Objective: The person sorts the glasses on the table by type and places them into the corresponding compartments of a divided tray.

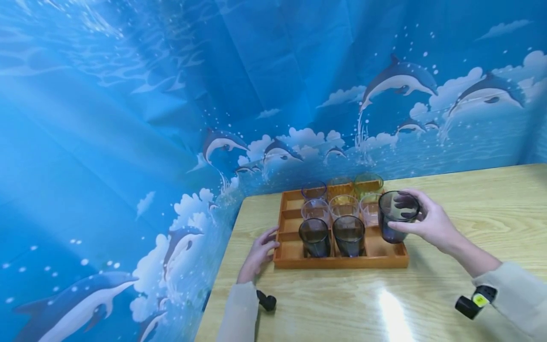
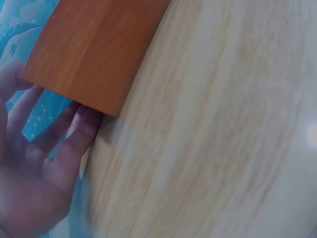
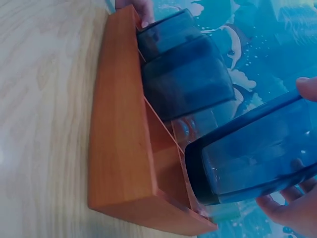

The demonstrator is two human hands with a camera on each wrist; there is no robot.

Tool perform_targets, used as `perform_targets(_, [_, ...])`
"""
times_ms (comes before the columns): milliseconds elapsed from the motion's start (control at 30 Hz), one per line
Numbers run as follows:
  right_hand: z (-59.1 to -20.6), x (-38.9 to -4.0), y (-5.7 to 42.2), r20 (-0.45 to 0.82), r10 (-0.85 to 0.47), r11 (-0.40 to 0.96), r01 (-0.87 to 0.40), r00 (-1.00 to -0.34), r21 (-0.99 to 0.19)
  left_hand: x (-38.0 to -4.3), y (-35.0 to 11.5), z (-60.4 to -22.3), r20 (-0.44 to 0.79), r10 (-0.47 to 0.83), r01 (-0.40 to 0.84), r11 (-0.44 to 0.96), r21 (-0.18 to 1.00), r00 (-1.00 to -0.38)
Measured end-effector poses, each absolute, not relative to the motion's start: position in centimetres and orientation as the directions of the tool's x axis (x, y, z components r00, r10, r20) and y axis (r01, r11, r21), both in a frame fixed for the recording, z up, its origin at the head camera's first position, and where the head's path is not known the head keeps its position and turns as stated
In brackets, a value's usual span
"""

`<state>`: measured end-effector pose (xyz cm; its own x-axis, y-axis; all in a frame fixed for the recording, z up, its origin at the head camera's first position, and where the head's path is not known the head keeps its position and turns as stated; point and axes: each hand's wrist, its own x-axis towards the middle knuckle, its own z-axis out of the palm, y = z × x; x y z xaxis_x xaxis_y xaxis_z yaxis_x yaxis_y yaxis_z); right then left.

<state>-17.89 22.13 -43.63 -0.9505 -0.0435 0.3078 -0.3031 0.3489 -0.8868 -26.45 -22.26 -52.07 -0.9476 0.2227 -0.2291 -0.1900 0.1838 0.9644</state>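
A wooden tray (image 1: 342,263) with dividers stands on the table, holding several drinking glasses. My right hand (image 1: 429,223) grips a dark tinted glass (image 1: 391,230), thumb and fingers on opposite sides. The glass is tilted, and in the right wrist view its thick base is close over the tray's front right compartment (image 3: 166,163), whose bare floor shows. Two similar dark glasses, one on the left (image 1: 315,240) and one in the middle (image 1: 349,237), fill the rest of the front row. My left hand (image 1: 258,254) touches the tray's left side with its fingers loosely extended.
Clear glasses, among them one in the centre (image 1: 344,207), make up the middle row. Behind them are a bluish glass (image 1: 314,191), an amber glass (image 1: 339,190) and a green glass (image 1: 368,185). A blue dolphin-print sheet (image 1: 273,95) hangs behind the wooden table (image 1: 478,199).
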Motion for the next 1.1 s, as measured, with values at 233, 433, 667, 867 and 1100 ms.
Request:
perform_targets(233, [-44.3,-17.9,20.8,0.293,-0.081,0.349,-0.302,-0.953,-0.887,-26.6,-22.3,-52.7,-0.201,0.203,-0.163,0.191,0.968,-0.958])
perform_targets(433, [-45.2,-17.9,20.4,0.249,-0.099,0.355,-0.268,-0.963,-0.896,-26.8,-22.3,-52.9,-0.207,0.204,-0.171,0.181,0.969,-0.957])
perform_targets(667, [-46.4,-17.9,20.2,0.209,-0.112,0.331,-0.235,-0.972,-0.914,-26.8,-22.3,-52.9,-0.213,0.196,-0.179,0.178,0.968,-0.957])
perform_targets(867, [-47.1,-17.8,19.8,0.195,-0.116,0.298,-0.222,-0.974,-0.928,-26.8,-22.3,-52.9,-0.212,0.192,-0.180,0.170,0.969,-0.958])
perform_targets(1100, [-47.8,-17.8,19.7,0.201,-0.110,0.270,-0.224,-0.973,-0.937,-26.8,-22.4,-53.1,-0.207,0.205,-0.175,0.166,0.970,-0.957])
